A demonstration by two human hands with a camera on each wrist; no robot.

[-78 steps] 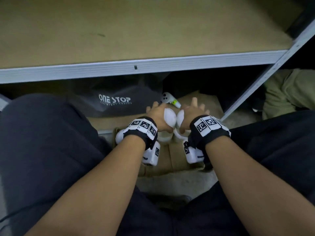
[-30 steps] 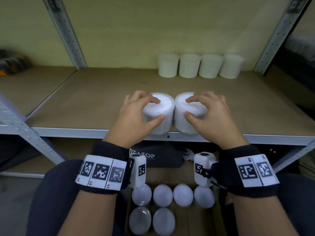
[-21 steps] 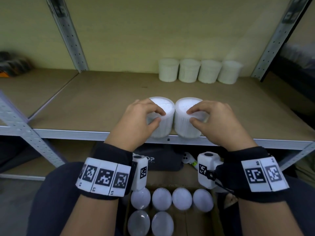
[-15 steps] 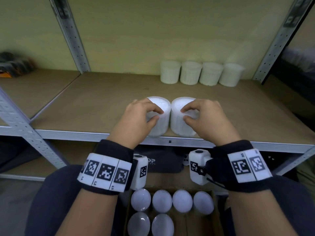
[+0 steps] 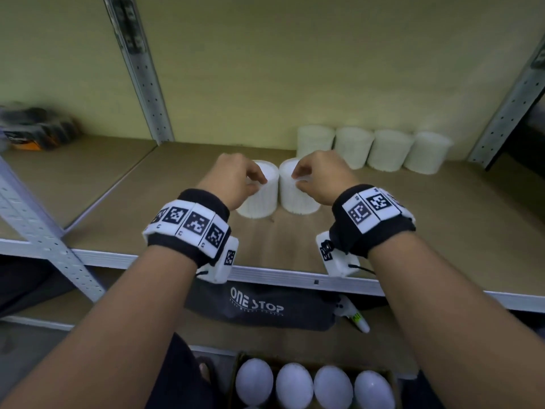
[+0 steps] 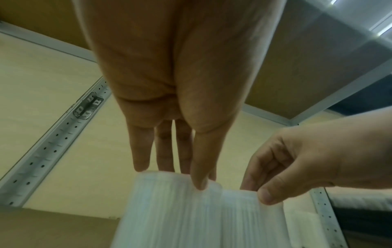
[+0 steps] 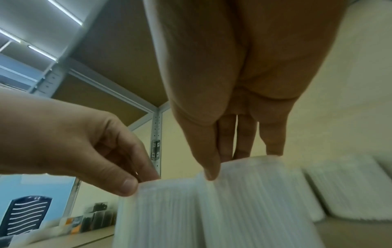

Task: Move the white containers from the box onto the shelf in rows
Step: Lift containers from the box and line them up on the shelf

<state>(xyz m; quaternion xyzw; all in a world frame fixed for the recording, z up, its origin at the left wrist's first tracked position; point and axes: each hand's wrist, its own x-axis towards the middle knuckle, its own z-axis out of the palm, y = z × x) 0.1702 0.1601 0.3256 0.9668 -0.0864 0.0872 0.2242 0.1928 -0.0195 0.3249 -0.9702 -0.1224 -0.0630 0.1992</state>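
Two white ribbed containers stand side by side in the middle of the shelf board (image 5: 442, 208). My left hand (image 5: 259, 183) pinches the top rim of the left container (image 5: 258, 202), thumb in front and fingers over the lid. My right hand (image 5: 296, 180) holds the right container (image 5: 299, 199) the same way. The left wrist view shows my left hand (image 6: 171, 176) on its container (image 6: 169, 209). The right wrist view shows my right hand (image 7: 241, 164) on its container (image 7: 254, 201). Several more containers (image 5: 371, 149) form a row at the back right. The box (image 5: 393, 376) below holds several white containers (image 5: 295, 385).
A metal rail (image 5: 280, 276) edges the shelf front, with perforated uprights at the left (image 5: 138, 69) and the right (image 5: 507, 104). A dark "ONE STOP" bag (image 5: 259, 305) and a white tube (image 5: 354, 317) lie on the lower shelf. Dark packets (image 5: 35, 131) sit far left.
Both hands lifted a container each from the box, held them at the shelf's front edge, then moved them deeper onto the board. My grip has shifted up to the top rims.
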